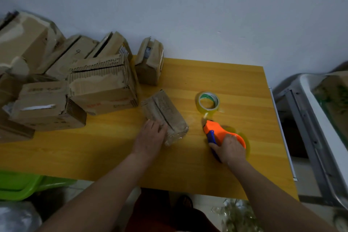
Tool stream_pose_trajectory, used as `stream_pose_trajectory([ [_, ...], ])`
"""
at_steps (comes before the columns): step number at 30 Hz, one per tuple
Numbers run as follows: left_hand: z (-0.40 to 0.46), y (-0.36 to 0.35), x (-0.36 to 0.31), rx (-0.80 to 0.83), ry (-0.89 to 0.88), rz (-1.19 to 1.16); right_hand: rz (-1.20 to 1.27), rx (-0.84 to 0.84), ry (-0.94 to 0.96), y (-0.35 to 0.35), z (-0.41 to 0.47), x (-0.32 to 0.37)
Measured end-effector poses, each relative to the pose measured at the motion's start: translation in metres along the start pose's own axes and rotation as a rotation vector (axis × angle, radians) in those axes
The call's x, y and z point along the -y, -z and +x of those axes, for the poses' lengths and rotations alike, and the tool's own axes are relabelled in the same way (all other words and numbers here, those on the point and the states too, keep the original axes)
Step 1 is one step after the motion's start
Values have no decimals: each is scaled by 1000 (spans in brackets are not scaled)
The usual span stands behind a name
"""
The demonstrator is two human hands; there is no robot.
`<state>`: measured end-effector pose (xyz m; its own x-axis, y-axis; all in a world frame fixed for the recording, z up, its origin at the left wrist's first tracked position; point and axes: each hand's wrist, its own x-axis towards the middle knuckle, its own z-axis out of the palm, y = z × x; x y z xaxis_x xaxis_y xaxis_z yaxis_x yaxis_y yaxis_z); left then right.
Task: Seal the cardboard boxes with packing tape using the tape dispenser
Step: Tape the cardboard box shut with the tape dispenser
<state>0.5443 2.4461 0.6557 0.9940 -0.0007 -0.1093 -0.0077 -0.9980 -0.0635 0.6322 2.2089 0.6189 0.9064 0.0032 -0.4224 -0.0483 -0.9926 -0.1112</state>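
A small cardboard box [165,111] lies on the yellow wooden table [235,84], its near end wrapped in shiny clear tape. My left hand [150,137] rests on the box's near left corner with the fingers laid over it. To the right, my right hand [230,149] grips an orange and blue tape dispenser [218,132] with a roll of yellowish tape in it. The dispenser's nose points away from me, apart from the box. A loose roll of clear tape [208,102] lies flat just beyond the dispenser.
Several worn cardboard boxes [101,84] are stacked at the table's left and back, one small box [149,62] standing upright by the wall. A green bin [20,184] sits below left. A metal-framed cart [310,118] stands right of the table.
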Motion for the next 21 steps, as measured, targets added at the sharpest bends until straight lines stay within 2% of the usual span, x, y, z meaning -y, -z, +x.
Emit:
stream_pose_trajectory([
  [1,2,1,0,-24,-30,-5,35,-26,7,1,-1,1],
  [3,7,7,-3,-8,-75,-32,116,-201,105,3,-4,5],
  [5,12,10,-10,7,-92,-75,171,-433,353,0,-12,15],
  [6,12,7,-12,3,-91,-98,198,-492,515,-2,-17,22],
  [8,12,2,-15,-23,-95,-165,204,-429,808,-7,-26,40],
  [10,15,0,-12,22,-30,-163,99,-375,953,-11,-28,53],
  [12,20,-7,-4,150,46,-128,-35,-395,974,-12,-26,59],
  [14,24,-15,0,210,43,-89,-123,-405,951,-12,-21,61],
  [17,24,-23,0,197,-4,-84,-218,-384,913,-11,-9,71],
  [21,25,-26,1,131,13,-118,-157,-315,847,-11,-8,83],
])
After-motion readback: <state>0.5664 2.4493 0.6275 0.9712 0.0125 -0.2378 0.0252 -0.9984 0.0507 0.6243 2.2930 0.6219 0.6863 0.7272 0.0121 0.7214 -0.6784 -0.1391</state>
